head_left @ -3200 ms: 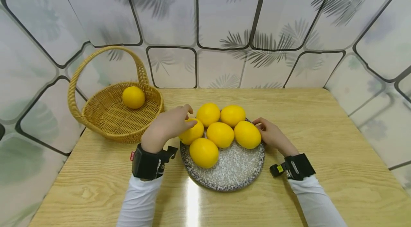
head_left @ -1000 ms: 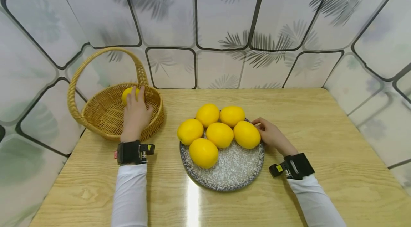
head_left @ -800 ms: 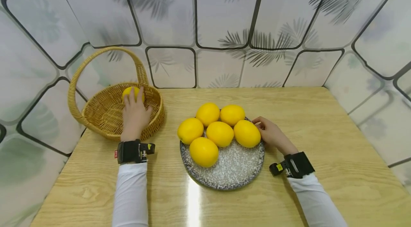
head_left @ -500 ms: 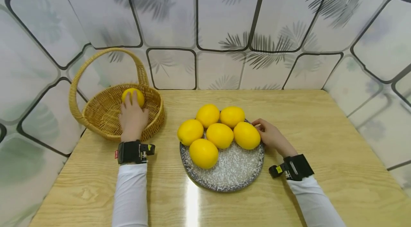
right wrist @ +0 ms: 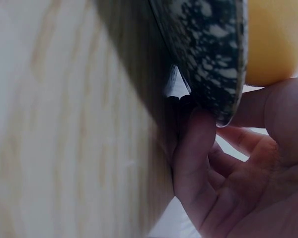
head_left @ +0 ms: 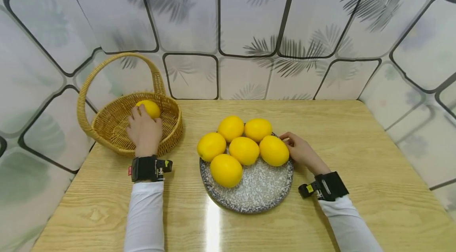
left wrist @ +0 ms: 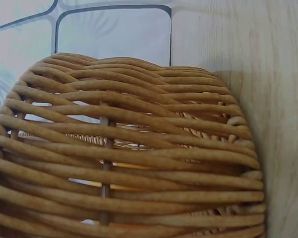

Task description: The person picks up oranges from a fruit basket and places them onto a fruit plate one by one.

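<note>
In the head view, my left hand reaches into a wicker basket at the left. Its fingers are spread and touch the near left side of a lemon; the thumb lies near the lemon's lower right. My hand hides part of this lemon. A round speckled grey plate holds several lemons in the middle of the table. My right hand holds the plate's right rim beside a lemon. In the right wrist view, a finger lies under the rim, with the thumb above.
The basket's tall arched handle rises beside my left arm. In the left wrist view, the basket's woven wall fills most of the picture. A patterned wall borders the back of the wooden table.
My left hand has gone from above the plate's left lemon into the basket. Lately its fingers slid from the top of the lemon to its left side, and the lemon turned slightly. My right hand stays put.
</note>
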A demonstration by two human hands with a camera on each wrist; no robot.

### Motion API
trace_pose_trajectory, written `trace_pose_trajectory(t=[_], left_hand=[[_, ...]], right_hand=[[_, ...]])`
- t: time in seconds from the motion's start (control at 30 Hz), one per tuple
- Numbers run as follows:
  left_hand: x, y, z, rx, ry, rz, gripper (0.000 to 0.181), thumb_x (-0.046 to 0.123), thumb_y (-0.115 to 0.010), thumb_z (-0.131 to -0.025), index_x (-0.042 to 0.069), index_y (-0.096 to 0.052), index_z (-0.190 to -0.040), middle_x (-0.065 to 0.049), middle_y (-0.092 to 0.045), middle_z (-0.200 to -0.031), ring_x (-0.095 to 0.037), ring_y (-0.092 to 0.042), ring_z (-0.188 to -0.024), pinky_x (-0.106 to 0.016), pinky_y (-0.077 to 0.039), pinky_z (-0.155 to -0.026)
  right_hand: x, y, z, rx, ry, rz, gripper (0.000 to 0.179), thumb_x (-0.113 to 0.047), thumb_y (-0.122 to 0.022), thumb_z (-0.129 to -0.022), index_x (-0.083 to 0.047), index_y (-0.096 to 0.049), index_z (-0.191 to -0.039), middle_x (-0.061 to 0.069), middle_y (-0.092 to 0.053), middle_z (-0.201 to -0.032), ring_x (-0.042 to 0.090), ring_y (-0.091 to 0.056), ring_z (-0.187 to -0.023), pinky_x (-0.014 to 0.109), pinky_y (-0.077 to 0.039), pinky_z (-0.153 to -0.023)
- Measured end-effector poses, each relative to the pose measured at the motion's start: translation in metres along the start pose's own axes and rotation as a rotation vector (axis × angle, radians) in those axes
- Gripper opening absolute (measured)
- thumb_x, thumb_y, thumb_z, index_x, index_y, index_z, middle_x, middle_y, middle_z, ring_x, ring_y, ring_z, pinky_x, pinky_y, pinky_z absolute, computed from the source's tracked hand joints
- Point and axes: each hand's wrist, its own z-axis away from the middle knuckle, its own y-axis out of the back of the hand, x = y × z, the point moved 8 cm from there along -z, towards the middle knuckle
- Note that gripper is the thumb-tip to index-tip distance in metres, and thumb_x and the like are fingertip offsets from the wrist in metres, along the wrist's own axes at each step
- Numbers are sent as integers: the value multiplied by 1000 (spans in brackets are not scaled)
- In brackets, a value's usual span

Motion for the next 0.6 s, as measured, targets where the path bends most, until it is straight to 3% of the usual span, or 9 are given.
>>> trace_pose_trajectory(t=[0.17, 0.33, 0.6], left_hand=[[-1, -1, 0, -6, 0, 12, 75, 27, -43, -98, -9, -5, -152, -30, -11, -160, -51, -18, -138, -70, -30, -108], [1, -2, 0, -9, -20, 45, 73, 27, -42, -99, -7, -5, -152, -34, -17, -156, -51, -20, -138, -70, -27, -110], [5, -4, 0, -19, -56, 25, 71, 29, -45, -98, -6, -15, -152, -37, -25, -146, -55, -28, -128, -70, -38, -99]], right_hand=[[-1, 1, 1, 0, -3, 4, 40, -28, -44, -101, -5, -49, -133, 28, -60, -121, 32, -58, -96, 32, -50, -72], [-1, 1, 0, 2, -4, 7, 39, -26, -44, -101, -5, -50, -133, 28, -60, -120, 32, -57, -96, 32, -49, -73], [-1, 1, -2, 6, 9, 16, 39, -26, -45, -101, -3, -50, -132, 29, -60, -120, 35, -57, -101, 41, -51, -80]])
